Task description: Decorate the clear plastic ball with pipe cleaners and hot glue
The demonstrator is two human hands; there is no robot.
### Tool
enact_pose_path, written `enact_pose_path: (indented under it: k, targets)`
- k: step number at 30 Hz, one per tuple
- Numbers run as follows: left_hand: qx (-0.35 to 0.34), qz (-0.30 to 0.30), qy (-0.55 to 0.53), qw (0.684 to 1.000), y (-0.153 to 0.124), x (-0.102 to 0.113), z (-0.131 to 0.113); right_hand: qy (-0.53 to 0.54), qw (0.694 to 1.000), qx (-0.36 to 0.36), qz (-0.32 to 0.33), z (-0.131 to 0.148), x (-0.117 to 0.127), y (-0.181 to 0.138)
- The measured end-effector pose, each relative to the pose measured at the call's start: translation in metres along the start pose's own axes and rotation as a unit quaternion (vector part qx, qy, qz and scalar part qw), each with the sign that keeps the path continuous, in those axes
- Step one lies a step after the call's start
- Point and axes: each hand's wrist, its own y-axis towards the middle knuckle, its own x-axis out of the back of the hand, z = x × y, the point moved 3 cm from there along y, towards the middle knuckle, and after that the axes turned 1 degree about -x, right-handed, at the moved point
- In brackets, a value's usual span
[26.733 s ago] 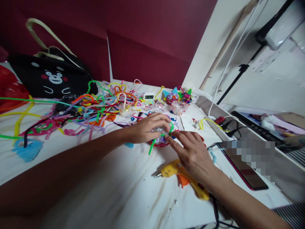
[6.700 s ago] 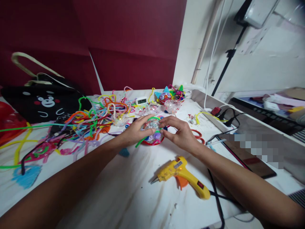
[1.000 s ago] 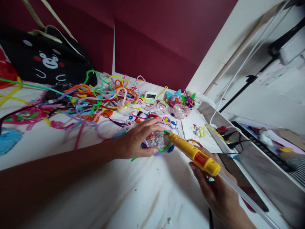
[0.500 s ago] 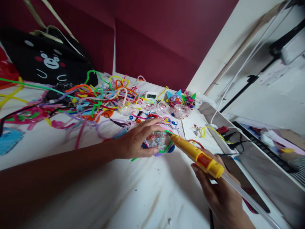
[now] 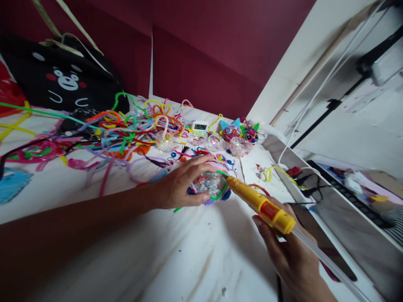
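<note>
My left hand (image 5: 189,180) is closed around the left side of a clear ball (image 5: 209,186) filled with glittery, multicoloured bits. Green, pink and purple pipe cleaners wrap the ball's edge, and dark blue pieces stick out at its sides. In my right hand (image 5: 289,247) is a yellow hot glue gun (image 5: 258,203) with an orange-red window. Its nozzle points at the ball's upper right edge; whether it touches cannot be made out. A long translucent glue stick (image 5: 330,262) runs out of the gun's back end.
A heap of coloured pipe cleaners (image 5: 135,126) covers the back left of the white table (image 5: 185,260), before a black bag (image 5: 66,79). Clear plastic half-balls (image 5: 215,141), a small digital clock (image 5: 200,126) and decorated figures (image 5: 231,129) stand behind the ball. A phone-like dark slab (image 5: 333,251) lies right.
Almost nothing differs. The glue gun has shifted very slightly; both hands stay in place on the ball and gun.
</note>
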Motion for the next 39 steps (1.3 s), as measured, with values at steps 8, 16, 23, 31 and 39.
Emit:
enact_pose_path:
  k: [8, 16, 23, 31, 39]
  targets:
    - [-0.012, -0.001, 0.026, 1.000, 0.000, 0.001, -0.004, -0.043, 0.999, 0.028, 0.001, 0.002, -0.001, 0.000]
    - [-0.016, 0.002, 0.017, 1.000, 0.002, 0.002, -0.006, -0.055, 0.997, 0.046, 0.014, 0.001, -0.004, 0.000]
    - [-0.008, 0.003, 0.011, 1.000, 0.002, 0.003, -0.006, -0.032, 0.999, 0.017, 0.011, 0.004, -0.002, 0.000]
    - [-0.008, 0.008, 0.011, 1.000, 0.001, 0.002, -0.004, -0.030, 1.000, 0.004, 0.009, -0.005, -0.001, -0.007]
    - [0.002, 0.009, 0.002, 1.000, 0.000, 0.000, 0.001, -0.005, 1.000, -0.009, -0.004, -0.008, -0.001, -0.009]
